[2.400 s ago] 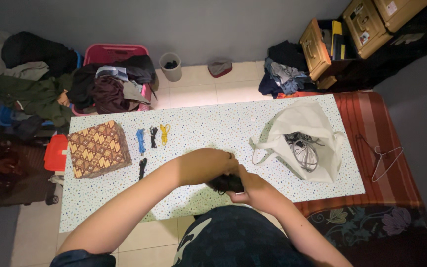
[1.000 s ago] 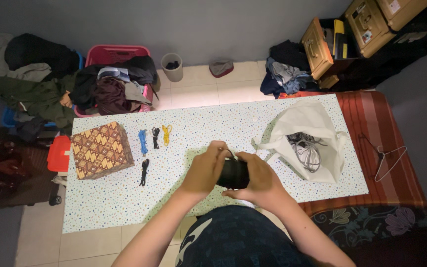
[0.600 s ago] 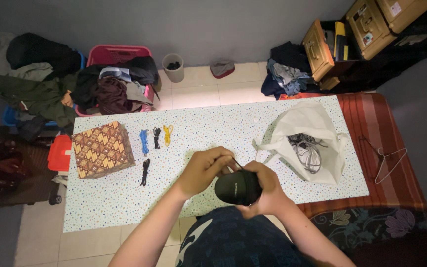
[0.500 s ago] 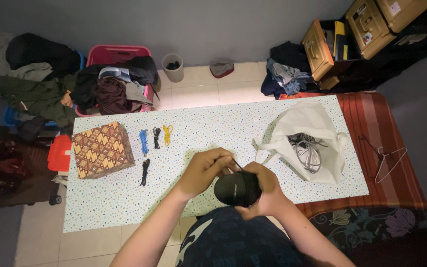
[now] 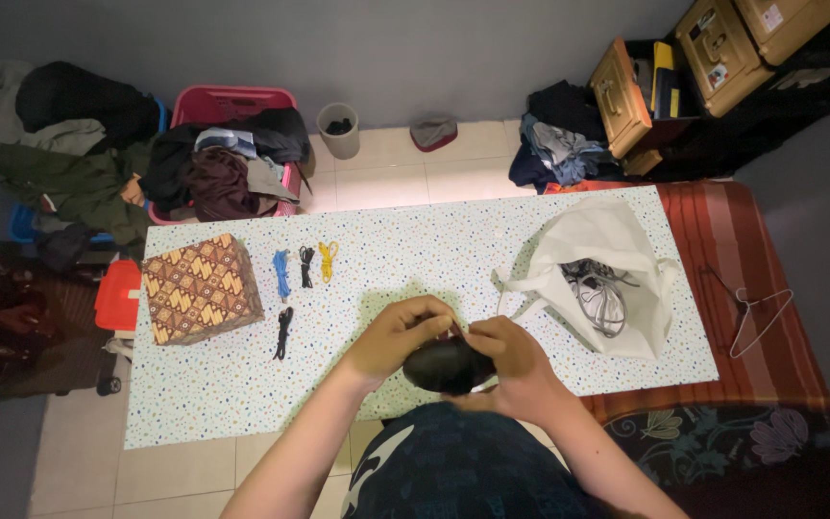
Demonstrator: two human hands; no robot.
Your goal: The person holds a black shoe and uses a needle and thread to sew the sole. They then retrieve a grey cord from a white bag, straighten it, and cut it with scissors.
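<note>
The left hand (image 5: 398,338) and the right hand (image 5: 514,358) are both closed around a black shoe (image 5: 449,365), held between them just above the near edge of the desk (image 5: 415,250), close to the person's chest. The left hand cups the shoe from its left side and top, fingers curled over it; the right hand grasps it from the right, with fingertips meeting the left hand's over the shoe's upper, where a thin lace end seems to be pinched, though that is too small to tell for sure.

The desk has a pale speckled cover. To the left of the hands a black lace (image 5: 283,332) lies alone on the cover. Beyond it, three bundled laces lie in a row: a blue lace (image 5: 282,273), a second black lace (image 5: 305,265) and a yellow lace (image 5: 328,259). Left of those sits a brown patterned box (image 5: 201,288). To the right of the hands a white cloth bag (image 5: 596,274) lies open on the desk, with a grey shoe (image 5: 599,293) showing in its mouth.

A wire hanger (image 5: 756,312) rests on the red striped bed (image 5: 751,288) at the right. Behind the desk, on the floor, stands a red laundry basket (image 5: 232,101) heaped with clothes, a small grey bin (image 5: 340,128) beside it
</note>
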